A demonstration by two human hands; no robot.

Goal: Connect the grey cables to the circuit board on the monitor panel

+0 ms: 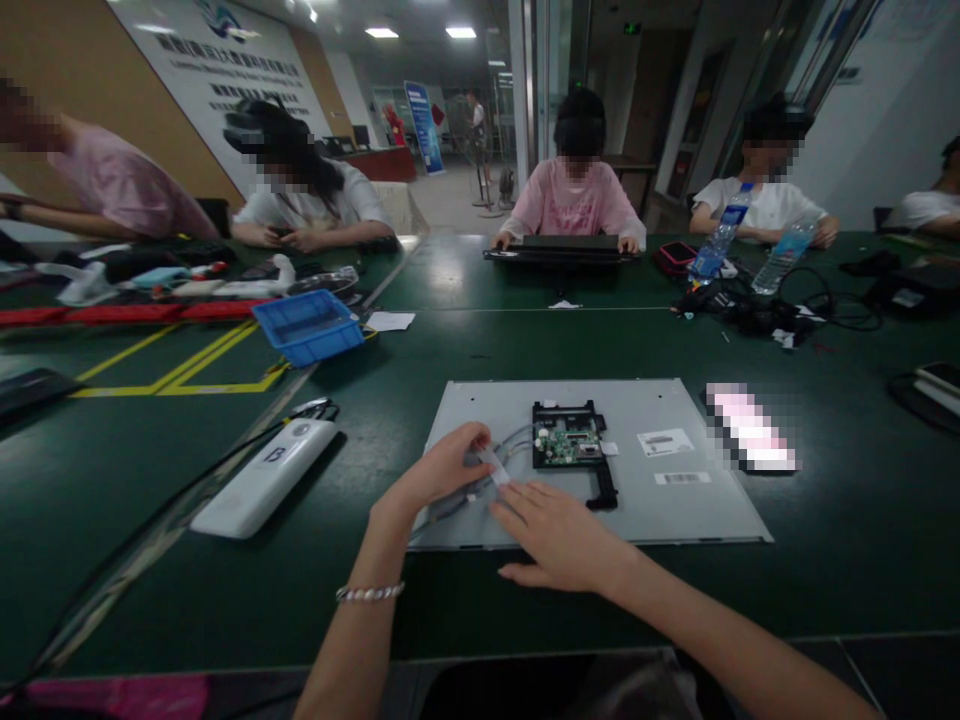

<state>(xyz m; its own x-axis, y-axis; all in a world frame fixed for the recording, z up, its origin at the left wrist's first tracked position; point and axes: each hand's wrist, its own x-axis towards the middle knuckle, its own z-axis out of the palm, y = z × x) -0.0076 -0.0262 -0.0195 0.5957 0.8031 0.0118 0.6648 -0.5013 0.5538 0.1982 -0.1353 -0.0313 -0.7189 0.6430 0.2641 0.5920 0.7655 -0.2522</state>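
Note:
A flat grey display panel lies on the table before me, its back facing up. On it sits a green circuit board in a black bracket. Grey cables run left from the board under my hands. My left hand pinches the upper end of a translucent whitish strip of tape over the cables. Flat on the panel, my right hand has its fingers stretched out, with the fingertips at the strip's lower end.
A white power bank with a cable lies left, a phone right of the panel. Further off are a blue basket, water bottles and tangled black cables. Several people sit across the table; one holds a dark panel.

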